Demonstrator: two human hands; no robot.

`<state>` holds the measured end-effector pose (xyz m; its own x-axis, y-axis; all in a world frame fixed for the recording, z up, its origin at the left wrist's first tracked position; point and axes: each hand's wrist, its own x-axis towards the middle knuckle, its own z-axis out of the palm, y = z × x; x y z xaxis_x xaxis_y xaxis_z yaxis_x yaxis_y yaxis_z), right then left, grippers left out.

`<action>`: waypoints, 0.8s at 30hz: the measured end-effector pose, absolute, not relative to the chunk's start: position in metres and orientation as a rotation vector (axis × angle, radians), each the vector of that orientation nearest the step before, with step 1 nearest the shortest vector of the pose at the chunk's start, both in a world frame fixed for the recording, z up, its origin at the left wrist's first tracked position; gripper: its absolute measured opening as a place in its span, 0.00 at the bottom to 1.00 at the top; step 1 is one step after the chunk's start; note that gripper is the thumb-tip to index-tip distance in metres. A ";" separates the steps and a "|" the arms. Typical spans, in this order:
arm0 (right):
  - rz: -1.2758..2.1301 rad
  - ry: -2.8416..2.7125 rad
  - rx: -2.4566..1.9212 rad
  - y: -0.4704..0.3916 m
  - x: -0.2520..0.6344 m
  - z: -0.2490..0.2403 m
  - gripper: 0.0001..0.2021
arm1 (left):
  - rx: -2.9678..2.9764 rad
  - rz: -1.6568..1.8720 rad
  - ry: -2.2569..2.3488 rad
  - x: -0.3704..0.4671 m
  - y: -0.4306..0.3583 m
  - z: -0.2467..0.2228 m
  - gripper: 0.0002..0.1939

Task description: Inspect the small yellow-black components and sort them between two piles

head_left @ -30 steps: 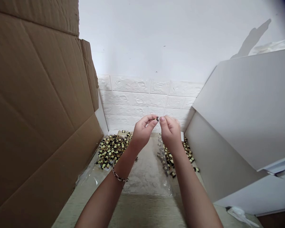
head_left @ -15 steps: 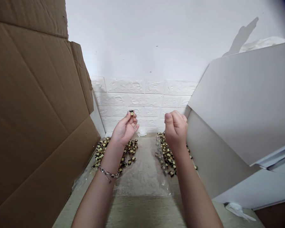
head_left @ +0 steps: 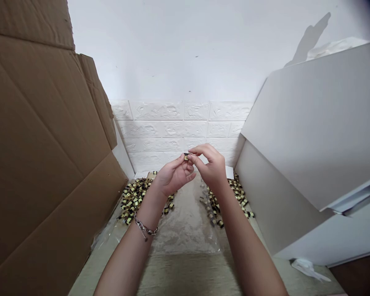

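Note:
Between the thumb and fingertips of my left hand (head_left: pixel 175 174) is a small transformer (head_left: pixel 186 157), black with a yellow-wrapped middle, its pins facing up. My right hand (head_left: pixel 210 165) meets it from the right, thumb and forefinger pinched at its edge; thin copper-coloured wire shows there, too fine to follow. Both hands are raised over a clear plastic bag (head_left: pixel 188 240) lying flat on the table. Many more such transformers lie in a left pile (head_left: pixel 132 199) beside my left wrist and in a right pile (head_left: pixel 239 193), partly behind my right forearm.
A tall brown cardboard sheet (head_left: pixel 43 156) walls off the left side. On the right stands a white box (head_left: pixel 314 123) with an open flap. A white brick-patterned wall (head_left: pixel 160 111) closes the back. Crumpled white plastic (head_left: pixel 310 269) lies at the lower right of the table (head_left: pixel 179 275).
My right hand, a closed fist apart on the right, has moved left and opened into a pinch at the transformer. My left hand has shifted right and slightly down with it.

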<state>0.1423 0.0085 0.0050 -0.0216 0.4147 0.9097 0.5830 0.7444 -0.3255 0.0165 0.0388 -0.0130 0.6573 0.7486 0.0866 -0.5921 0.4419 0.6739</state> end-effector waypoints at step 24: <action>-0.705 -1.533 -0.757 0.001 0.130 0.000 0.05 | 0.668 0.894 0.153 0.025 0.010 0.007 0.14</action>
